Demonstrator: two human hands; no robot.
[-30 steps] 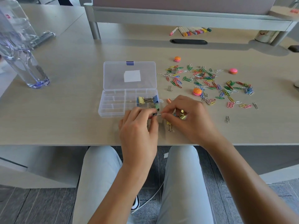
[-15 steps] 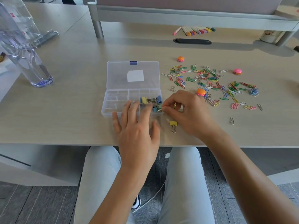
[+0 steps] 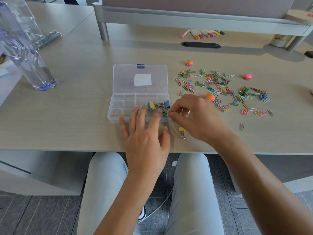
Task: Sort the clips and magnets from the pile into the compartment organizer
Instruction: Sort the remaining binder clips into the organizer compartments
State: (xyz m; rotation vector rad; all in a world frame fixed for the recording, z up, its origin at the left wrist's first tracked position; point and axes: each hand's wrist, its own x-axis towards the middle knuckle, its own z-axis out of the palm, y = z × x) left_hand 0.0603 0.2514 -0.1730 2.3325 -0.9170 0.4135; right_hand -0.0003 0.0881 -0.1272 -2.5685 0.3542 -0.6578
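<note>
The left hand [image 3: 145, 133] lies flat, fingers spread, over the near edge of the clear compartment organizer [image 3: 118, 114]. The right hand [image 3: 194, 119], fingers curled, pinches a binder clip [image 3: 165, 114] at the organizer's right compartment; the paper clip pile [image 3: 220, 87] lies to the right

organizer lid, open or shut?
Open. The lid lies flat on the table behind the organizer, whose compartments are exposed, binder clips inside.

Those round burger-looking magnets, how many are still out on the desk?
3 magnets: an orange magnet beyond the paper clip pile, a pink magnet at its far right, another orange one just past the right hand. Hands may hide more.
</note>
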